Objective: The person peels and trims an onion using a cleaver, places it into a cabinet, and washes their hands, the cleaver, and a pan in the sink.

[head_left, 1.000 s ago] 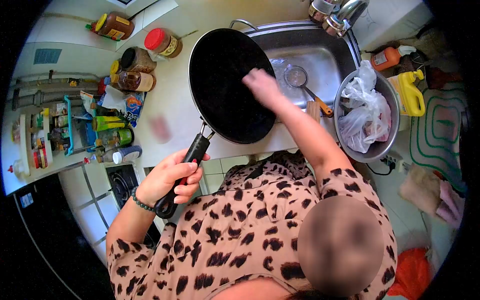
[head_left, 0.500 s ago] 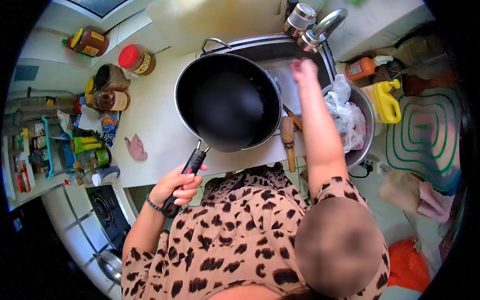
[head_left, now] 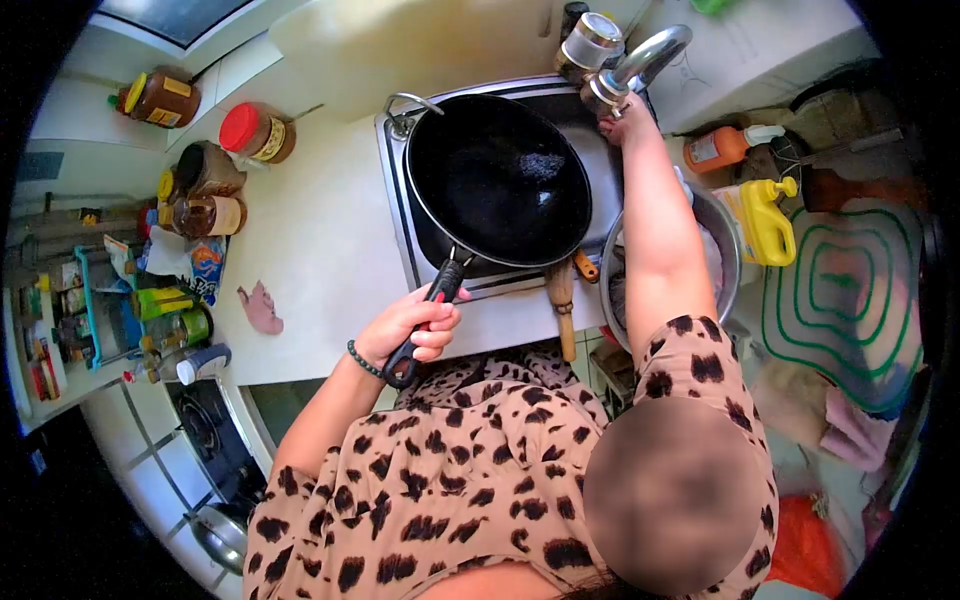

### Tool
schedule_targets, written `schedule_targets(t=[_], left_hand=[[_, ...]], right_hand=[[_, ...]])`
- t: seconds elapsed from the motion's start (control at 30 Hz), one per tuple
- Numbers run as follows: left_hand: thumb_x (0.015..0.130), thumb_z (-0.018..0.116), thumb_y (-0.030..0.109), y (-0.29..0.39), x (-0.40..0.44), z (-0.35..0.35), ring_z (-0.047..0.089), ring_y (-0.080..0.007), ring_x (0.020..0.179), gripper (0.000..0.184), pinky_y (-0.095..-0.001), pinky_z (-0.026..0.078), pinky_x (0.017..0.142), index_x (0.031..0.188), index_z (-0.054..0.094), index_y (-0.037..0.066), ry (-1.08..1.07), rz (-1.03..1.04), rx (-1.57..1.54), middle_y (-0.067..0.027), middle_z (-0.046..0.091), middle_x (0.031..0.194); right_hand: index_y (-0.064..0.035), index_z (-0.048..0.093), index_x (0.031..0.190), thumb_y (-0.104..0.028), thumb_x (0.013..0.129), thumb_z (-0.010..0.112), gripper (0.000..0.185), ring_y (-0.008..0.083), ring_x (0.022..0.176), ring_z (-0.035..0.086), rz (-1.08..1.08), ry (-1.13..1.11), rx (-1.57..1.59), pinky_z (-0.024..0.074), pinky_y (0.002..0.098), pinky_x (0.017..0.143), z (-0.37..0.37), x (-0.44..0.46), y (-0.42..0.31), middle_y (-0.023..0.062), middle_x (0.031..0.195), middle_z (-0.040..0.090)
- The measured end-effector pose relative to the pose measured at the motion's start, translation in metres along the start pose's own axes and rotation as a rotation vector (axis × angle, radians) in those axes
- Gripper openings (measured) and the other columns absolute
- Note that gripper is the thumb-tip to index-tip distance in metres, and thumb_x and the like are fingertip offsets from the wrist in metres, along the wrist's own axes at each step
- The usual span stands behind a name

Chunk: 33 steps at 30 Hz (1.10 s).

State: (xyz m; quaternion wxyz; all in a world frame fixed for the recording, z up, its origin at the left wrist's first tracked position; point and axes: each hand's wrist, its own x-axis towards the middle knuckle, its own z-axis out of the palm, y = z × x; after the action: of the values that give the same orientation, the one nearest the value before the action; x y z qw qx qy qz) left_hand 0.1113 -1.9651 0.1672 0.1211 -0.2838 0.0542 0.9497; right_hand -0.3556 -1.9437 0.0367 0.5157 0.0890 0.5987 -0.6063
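Observation:
A black wok (head_left: 480, 190) with a thin metal rim is held over the sink (head_left: 400, 215), tilted slightly, with a shiny wet patch inside. My left hand (head_left: 415, 328) is wrapped round its long black handle (head_left: 446, 280). At the far right corner of the sink, my right hand (head_left: 624, 120) reaches to the base of the chrome faucet (head_left: 650, 58); its fingers look curled against it, partly hidden. A wooden-handled brush (head_left: 563, 305) lies by the sink's front edge, below the wok.
A metal basin (head_left: 733, 265) stands under my right forearm. Right of it are an orange spray bottle (head_left: 720, 147) and a yellow jug (head_left: 768, 222). Jars, including a red-lidded one (head_left: 258, 133), line the counter's left side. A pinkish scrap (head_left: 261, 307) lies on the counter (head_left: 320, 240).
My left hand has carried the wok to the right, further over the sink. My right hand has moved from above the sink to the faucet. The plastic bag over the basin no longer shows there.

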Motion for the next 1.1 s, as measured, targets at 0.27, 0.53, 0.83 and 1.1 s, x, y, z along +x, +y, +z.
schedule_targets(t=[0.27, 0.53, 0.83, 1.1], left_hand=[[0.093, 0.048, 0.009, 0.002, 0.018, 0.011, 0.034, -0.0028, 0.048, 0.024, -0.0180, 0.030, 0.039, 0.115, 0.041, 0.004, 0.001, -0.014, 0.001, 0.0010, 0.041, 0.071], [0.093, 0.046, 0.007, -0.001, 0.021, 0.002, 0.033, -0.0021, 0.046, 0.026, -0.0172, 0.030, 0.036, 0.118, 0.041, 0.004, 0.024, -0.010, -0.030, 0.0011, 0.039, 0.070], [0.092, 0.046, 0.006, -0.002, 0.019, 0.003, 0.033, -0.0023, 0.046, 0.028, -0.0178, 0.031, 0.037, 0.120, 0.042, 0.005, 0.050, -0.019, 0.101, 0.0013, 0.040, 0.071], [0.091, 0.046, 0.005, -0.003, 0.018, -0.002, 0.033, -0.0022, 0.046, 0.030, -0.0179, 0.030, 0.037, 0.121, 0.042, 0.005, 0.032, -0.016, 0.072, 0.0000, 0.041, 0.074]], right_hand=[[-0.0172, 0.057, 0.075, -0.047, 0.089, 0.050, 0.033, 0.0151, 0.039, 0.041, 0.075, 0.221, -0.024, 0.0239, 0.0277, 0.032, 0.012, -0.012, -0.002, -0.0010, 0.056, 0.051], [-0.0156, 0.059, 0.084, -0.041, 0.087, 0.053, 0.026, 0.0171, 0.056, 0.052, -0.083, 0.039, 0.255, 0.0415, 0.0274, 0.048, 0.019, -0.023, 0.031, -0.0010, 0.066, 0.057], [0.0042, 0.056, 0.094, -0.009, 0.094, 0.046, 0.016, 0.0248, 0.069, 0.059, 0.123, 0.284, 0.526, 0.0547, 0.0327, 0.066, 0.024, -0.007, 0.124, 0.0134, 0.083, 0.059], [-0.0059, 0.062, 0.105, -0.013, 0.078, 0.054, 0.029, 0.0358, 0.097, 0.061, -0.341, 0.298, -1.421, 0.0511, 0.0439, 0.082, 0.027, -0.045, 0.126, 0.0171, 0.096, 0.065]])
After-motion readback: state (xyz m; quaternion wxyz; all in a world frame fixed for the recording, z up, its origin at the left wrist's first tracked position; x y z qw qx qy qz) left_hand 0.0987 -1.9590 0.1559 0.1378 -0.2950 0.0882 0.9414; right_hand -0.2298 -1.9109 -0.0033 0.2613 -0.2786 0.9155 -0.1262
